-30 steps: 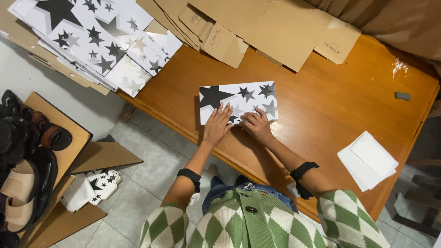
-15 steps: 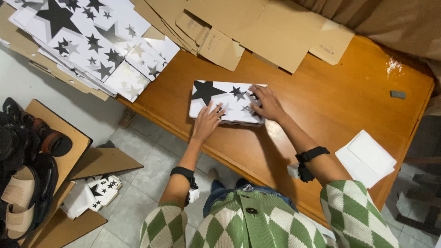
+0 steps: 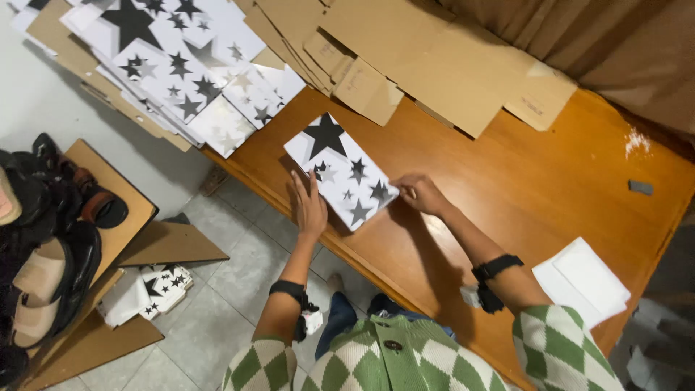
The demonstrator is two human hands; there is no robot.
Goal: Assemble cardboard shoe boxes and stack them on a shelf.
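The star-printed white box [image 3: 340, 171] lies flat on the wooden surface [image 3: 521, 188]. The left hand [image 3: 309, 206] rests spread against its near edge; the right hand [image 3: 420, 194] pinches its corner, fingertips partly hidden. Cardboard sheets [image 3: 434, 65] lie beyond it.

Both hands [image 3: 362, 201] flank star-print box [image 3: 340, 171] on table [image 3: 550, 188].

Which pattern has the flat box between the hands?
The flat white cardboard box carries black and grey stars of mixed sizes, shown best in the head view.
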